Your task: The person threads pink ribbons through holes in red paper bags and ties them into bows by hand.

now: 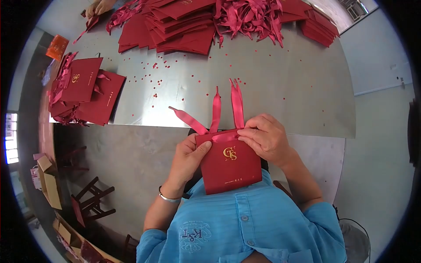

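Note:
A red paper gift bag (230, 171) with gold lettering rests against my lap at the table's near edge. My left hand (191, 153) grips its upper left side, thumb on the front face. At the top right corner, my right hand (265, 136) pinches a pink ribbon (225, 137) that runs across the front just below the rim. Loose ribbon ends (237, 104) stick up above the bag onto the table, two on the left and a close bunch on the right. My right fingertips partly hide where the ribbon meets the bag.
Stacked flat red bags (175, 28) and a heap of pink ribbons (248, 19) lie at the metal table's (263, 87) far side. Ribboned bags (81, 83) are piled at left. Small red paper dots are scattered about. Another person's hand (100, 7) is at top left. A wooden stool (93, 199) stands below left.

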`<state>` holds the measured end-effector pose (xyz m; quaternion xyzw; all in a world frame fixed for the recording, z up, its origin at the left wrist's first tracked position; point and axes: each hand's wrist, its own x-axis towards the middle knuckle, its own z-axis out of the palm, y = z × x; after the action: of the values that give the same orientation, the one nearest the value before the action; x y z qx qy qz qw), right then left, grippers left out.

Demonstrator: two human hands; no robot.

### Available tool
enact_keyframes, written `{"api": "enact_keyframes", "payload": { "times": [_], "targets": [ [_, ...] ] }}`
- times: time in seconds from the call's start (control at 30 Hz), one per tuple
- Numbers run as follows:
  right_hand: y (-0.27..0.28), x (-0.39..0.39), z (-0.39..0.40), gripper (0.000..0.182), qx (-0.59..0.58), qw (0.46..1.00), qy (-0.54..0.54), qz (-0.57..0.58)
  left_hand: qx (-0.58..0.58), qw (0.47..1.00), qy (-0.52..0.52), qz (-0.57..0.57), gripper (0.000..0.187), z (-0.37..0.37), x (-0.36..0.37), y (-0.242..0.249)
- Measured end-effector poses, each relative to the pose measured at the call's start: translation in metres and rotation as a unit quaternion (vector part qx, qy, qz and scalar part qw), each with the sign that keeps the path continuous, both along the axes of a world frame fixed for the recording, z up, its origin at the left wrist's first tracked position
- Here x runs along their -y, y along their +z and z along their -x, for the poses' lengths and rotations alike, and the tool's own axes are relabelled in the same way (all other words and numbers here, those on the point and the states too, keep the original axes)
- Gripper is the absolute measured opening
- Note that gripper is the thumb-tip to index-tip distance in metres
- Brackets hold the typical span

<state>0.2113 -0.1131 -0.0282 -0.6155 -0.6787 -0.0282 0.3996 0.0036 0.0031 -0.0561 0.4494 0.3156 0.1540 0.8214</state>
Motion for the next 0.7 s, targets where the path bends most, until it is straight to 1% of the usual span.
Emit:
{"api": "enact_keyframes", "payload": {
  "times": [0.23, 0.3, 0.37, 0.53, 0.6, 0.7],
  "targets": [
    [-0.003, -0.004, 0.005, 0.019, 0.035, 0.999, -0.014, 0.003, 0.004, 1.000, 0.005, -0.007, 0.018, -0.004, 0.002, 0.005],
    [-0.003, -0.004, 0.004, 0.018, -0.010, 1.000, -0.007, 0.027, 0.000, 1.000, 0.008, -0.007, 0.018, -0.004, 0.003, 0.004],
    [-0.002, -0.004, 0.003, 0.019, -0.025, 0.999, 0.000, 0.031, -0.002, 1.000, 0.007, -0.030, 0.018, -0.003, 0.003, 0.002],
    [-0.003, -0.004, 0.000, 0.018, -0.061, 0.997, 0.016, 0.047, 0.004, 1.000, 0.008, -0.019, 0.020, -0.005, 0.003, 0.007],
    [-0.002, -0.004, 0.000, 0.018, -0.104, 0.992, 0.018, 0.069, 0.000, 1.000, 0.007, -0.021, 0.020, -0.005, 0.003, 0.010],
    [-0.001, -0.005, -0.001, 0.017, -0.111, 0.991, 0.023, 0.071, -0.001, 1.000, 0.002, -0.029, 0.021, -0.005, 0.002, 0.012]
  ]
}}
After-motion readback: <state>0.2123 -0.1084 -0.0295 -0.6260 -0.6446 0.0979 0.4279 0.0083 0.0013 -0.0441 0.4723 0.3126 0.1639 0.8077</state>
